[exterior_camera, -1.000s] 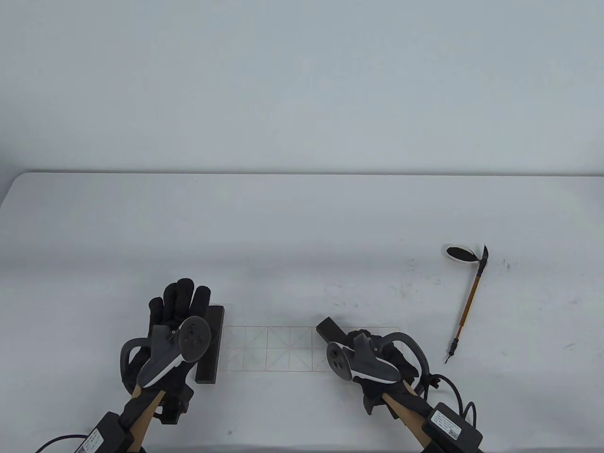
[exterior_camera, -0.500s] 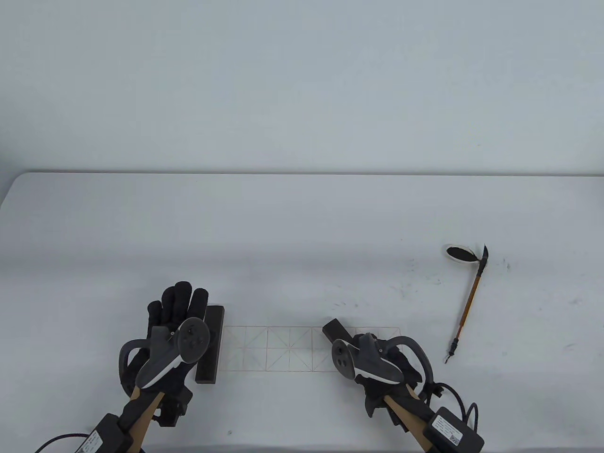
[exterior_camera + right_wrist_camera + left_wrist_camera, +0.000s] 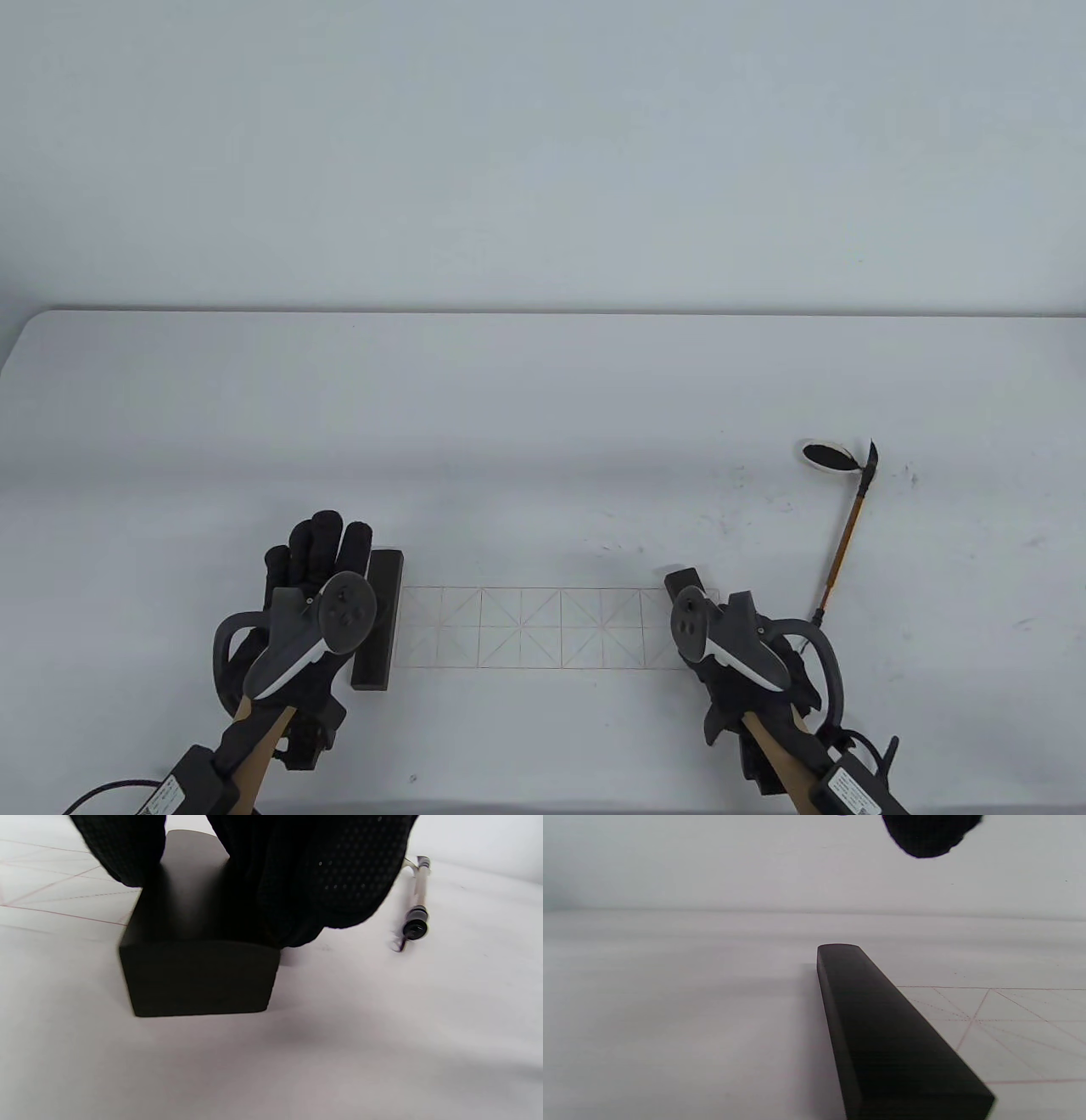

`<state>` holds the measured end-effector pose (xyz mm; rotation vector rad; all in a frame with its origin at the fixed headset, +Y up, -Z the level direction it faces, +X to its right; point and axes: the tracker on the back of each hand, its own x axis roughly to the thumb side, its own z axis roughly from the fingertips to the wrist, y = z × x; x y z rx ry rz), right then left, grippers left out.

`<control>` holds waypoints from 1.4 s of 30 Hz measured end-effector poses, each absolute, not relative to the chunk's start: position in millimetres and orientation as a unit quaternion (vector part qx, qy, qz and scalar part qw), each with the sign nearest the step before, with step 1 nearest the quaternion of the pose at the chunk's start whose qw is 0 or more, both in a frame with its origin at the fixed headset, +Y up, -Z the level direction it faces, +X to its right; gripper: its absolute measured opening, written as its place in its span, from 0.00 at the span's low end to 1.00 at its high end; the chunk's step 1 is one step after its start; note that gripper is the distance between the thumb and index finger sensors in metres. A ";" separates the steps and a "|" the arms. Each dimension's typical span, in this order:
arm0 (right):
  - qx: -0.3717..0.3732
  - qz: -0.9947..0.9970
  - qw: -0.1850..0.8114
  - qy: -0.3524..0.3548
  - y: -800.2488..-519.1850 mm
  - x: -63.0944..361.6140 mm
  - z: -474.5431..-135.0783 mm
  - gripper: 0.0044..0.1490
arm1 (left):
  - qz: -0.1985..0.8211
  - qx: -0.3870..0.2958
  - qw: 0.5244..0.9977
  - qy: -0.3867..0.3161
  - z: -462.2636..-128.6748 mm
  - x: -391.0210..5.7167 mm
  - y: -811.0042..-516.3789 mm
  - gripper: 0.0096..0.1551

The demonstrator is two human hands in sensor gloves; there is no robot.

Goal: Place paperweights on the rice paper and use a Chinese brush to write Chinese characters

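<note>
- The rice paper lies near the table's front edge.
- One paperweight lies on its left end.
- A second paperweight sits at its right end.
- The brush lies right of it.
- The ink dish sits behind, beside the brush tip.

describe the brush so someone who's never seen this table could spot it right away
Go to the right side of the white table, where a small round ink dish holds black ink. The brush lies just beyond the rice paper, its dark tip by the dish. It is the only slim orange-brown stick; the paperweights are thick black blocks.
</note>
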<state>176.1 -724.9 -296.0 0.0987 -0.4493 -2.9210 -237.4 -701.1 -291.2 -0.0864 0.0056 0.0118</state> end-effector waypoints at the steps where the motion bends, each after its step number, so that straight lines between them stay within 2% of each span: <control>1: 0.045 -0.983 0.085 -0.154 -724.4 179.9 -295.9 0.46 | 0.006 -0.043 0.999 0.003 -291.1 -237.5 -700.9 0.51; 14: 0.111 -0.979 0.061 -0.159 -722.4 200.5 -299.4 0.46 | 0.013 -0.052 0.998 0.013 -292.3 -241.1 -701.0 0.51; 36: 0.125 -0.977 0.049 -0.164 -727.8 205.4 -302.7 0.47 | 0.011 -0.064 0.998 0.015 -293.6 -241.3 -702.3 0.51; 39: 0.120 -0.977 0.033 -0.170 -726.2 206.1 -301.8 0.50 | 0.012 -0.065 0.998 0.014 -293.9 -241.5 -702.6 0.51; 42: 0.117 -0.983 -0.012 -0.139 -715.4 208.8 -300.7 0.53 | 0.018 -0.073 0.997 0.010 -294.8 -241.1 -703.3 0.51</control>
